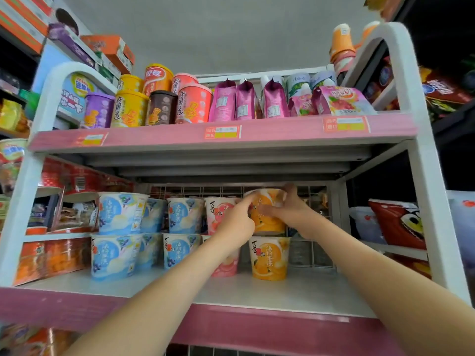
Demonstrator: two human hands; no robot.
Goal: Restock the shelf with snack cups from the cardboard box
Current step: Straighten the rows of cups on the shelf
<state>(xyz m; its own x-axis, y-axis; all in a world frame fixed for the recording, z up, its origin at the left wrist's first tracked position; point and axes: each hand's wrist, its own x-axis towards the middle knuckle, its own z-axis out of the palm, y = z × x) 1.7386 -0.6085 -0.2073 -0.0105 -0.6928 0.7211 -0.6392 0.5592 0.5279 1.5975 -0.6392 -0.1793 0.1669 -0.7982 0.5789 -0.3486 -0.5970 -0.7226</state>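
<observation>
Hands (237,222) (291,210) around orange cup (268,223), perhaps askew

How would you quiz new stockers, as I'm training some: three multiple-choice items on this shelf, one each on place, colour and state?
1. The held cup is: A above the lower orange cup; B in a box; C on the floor.
2. The shelf edges are: A green; B pink; C black.
3. The left hand and right hand: A hang idle; B carry a box; C both hold the cup.
Key: A, it sits directly over its orange twin; B, both front strips are pink; C, one hand is on each side of it.
</observation>
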